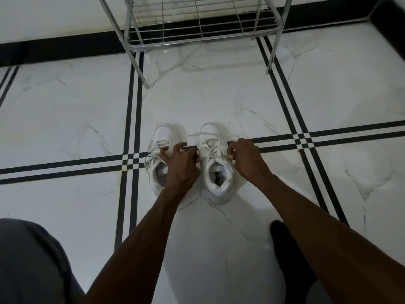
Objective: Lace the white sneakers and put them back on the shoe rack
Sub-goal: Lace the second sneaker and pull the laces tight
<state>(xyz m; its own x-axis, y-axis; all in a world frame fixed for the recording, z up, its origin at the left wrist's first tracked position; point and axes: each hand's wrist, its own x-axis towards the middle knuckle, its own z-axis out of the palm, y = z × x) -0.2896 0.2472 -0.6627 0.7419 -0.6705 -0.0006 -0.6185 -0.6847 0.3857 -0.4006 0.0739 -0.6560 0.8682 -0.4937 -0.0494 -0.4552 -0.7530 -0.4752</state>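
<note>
Head view: two white sneakers stand side by side on the floor [219, 95], toes pointing far, heels near.

1. Left sneaker [158, 157]: its laces lie loose across the upper and spill over its left side. The near right part is hidden behind the left hand.
2. Right sneaker [215, 167]: laces cross over the tongue; one loose lace end [198, 134] trails left from the toe area. A dark label shows inside the shoe opening.
3. Left hand [183, 163]: placed between the two sneakers, over the right edge of the left sneaker. Its fingers [166, 154] are curled and pinched together at the left edge of the right sneaker; what they hold is too small to tell, most likely a lace.
4. Right hand [246, 157]: placed at the right side of the right sneaker. Thumb and forefinger are pinched together just beside the upper eyelets, apparently on a lace.
5. Rack [197, 29]: a metal wire rack stands at the far side, well apart from the sneakers, against the wall. Its lowest shelf carries no shoe.
6. Floor: white marble tiles with dark double stripes; one stripe runs under both sneakers.
</note>
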